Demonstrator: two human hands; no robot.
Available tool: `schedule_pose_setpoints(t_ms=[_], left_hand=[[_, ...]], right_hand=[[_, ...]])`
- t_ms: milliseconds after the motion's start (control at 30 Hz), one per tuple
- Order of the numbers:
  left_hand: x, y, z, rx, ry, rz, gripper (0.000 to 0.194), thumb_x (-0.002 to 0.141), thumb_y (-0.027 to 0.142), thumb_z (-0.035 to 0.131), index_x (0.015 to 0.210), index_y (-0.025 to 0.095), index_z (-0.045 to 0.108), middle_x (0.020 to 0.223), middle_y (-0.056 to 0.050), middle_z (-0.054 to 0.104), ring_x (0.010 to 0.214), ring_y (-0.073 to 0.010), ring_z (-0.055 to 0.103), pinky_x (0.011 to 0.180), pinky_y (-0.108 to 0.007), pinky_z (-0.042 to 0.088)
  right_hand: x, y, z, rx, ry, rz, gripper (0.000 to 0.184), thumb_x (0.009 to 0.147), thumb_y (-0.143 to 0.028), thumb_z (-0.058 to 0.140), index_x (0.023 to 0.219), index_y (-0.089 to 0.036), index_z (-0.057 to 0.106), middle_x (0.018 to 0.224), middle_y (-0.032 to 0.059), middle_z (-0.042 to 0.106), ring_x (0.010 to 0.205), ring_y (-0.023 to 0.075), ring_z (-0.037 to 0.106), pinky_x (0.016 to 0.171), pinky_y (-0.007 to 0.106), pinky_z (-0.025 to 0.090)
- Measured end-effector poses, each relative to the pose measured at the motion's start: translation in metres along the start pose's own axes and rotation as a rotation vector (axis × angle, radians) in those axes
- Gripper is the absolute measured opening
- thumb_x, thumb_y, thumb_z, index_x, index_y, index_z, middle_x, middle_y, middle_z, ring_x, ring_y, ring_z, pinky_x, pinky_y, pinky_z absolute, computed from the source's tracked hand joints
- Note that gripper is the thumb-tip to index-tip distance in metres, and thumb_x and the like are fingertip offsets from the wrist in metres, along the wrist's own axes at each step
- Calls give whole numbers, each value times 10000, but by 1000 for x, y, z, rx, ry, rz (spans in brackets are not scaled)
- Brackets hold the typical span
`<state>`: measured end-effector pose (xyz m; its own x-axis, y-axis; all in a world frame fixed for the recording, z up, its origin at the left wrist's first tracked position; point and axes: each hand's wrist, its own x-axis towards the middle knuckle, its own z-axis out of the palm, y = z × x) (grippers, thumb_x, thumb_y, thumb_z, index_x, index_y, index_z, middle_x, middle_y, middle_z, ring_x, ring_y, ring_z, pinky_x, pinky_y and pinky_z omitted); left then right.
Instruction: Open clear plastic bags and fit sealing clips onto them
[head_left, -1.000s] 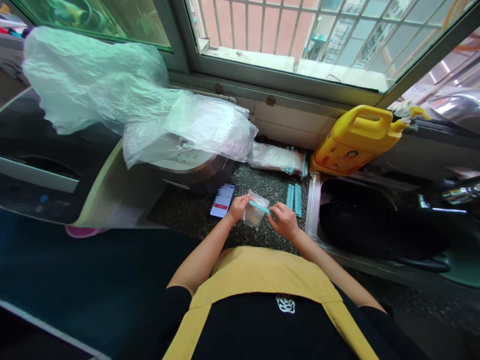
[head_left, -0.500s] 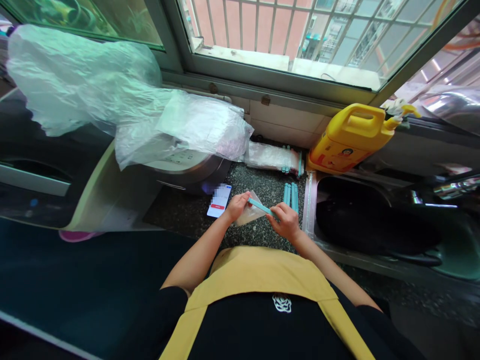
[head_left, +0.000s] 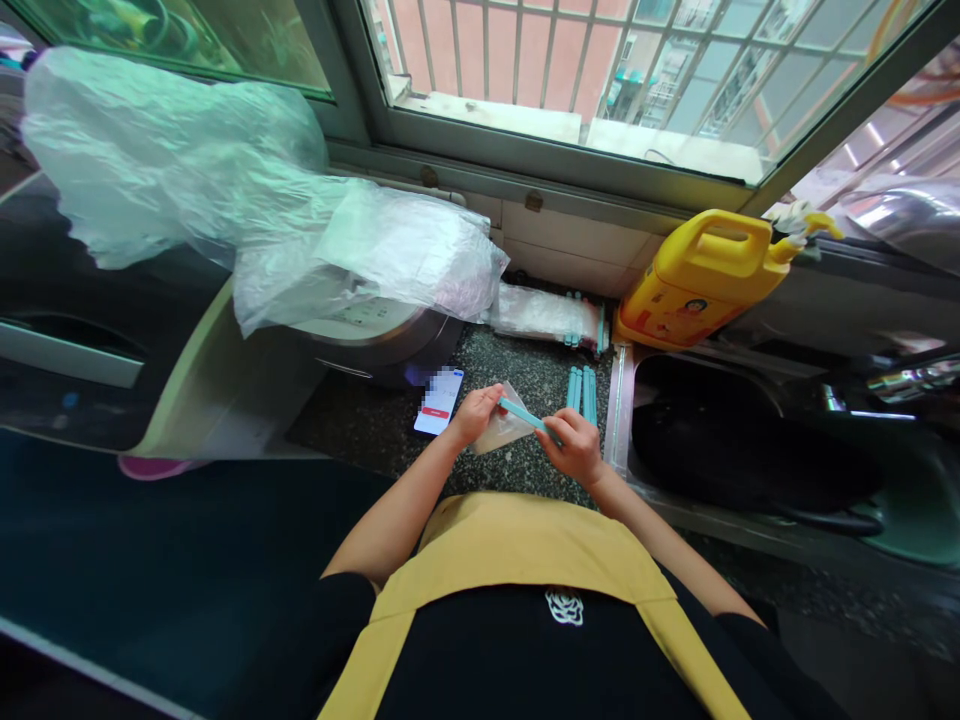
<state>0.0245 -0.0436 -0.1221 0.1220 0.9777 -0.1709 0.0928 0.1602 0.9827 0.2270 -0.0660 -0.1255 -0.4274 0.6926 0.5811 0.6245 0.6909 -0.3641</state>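
Note:
My left hand (head_left: 477, 414) pinches the upper corner of a small clear plastic bag (head_left: 501, 432) together with one end of a teal bag sealing clip (head_left: 523, 412). The clip lies slanted across the bag's edge, lower on the right. Closed round its right end is my right hand (head_left: 571, 444). Several more teal clips (head_left: 582, 392) lie side by side on the dark speckled counter, just beyond my right hand. Whether the clip is snapped onto the bag I cannot tell.
A phone (head_left: 438, 402) lies left of my left hand. Behind are a rice cooker (head_left: 375, 345) under plastic bags (head_left: 412, 245) and a clear packet (head_left: 544, 315) with teal clips. A yellow jug (head_left: 694, 280) stands by the sink (head_left: 621, 400), which holds a black pan (head_left: 742, 440).
Both hands keep their grip on the clip and bag. Their position has barely shifted; the view has moved very slightly.

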Motion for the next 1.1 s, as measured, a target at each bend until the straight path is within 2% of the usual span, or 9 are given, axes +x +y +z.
schedule_pose_setpoints(t_ms=[800,1100], left_hand=[[2,0,5,-7,28,-16,548,794,657,371,534,189,489,533,-10,507,565,-131,446,617,-284,386],[5,-8,5,-60,25,-7,541,815,624,403,536,174,513,527,0,505,532,-115,422,584,-276,364]], right_hand=[[0,1,-3,34,-29,18,141,874,-258,524,856,-184,642,715,43,568,633,132,533,572,248,428],[1,0,-3,9,-13,-6,144,879,-254,518,835,-182,634,695,40,561,611,127,523,559,244,434]])
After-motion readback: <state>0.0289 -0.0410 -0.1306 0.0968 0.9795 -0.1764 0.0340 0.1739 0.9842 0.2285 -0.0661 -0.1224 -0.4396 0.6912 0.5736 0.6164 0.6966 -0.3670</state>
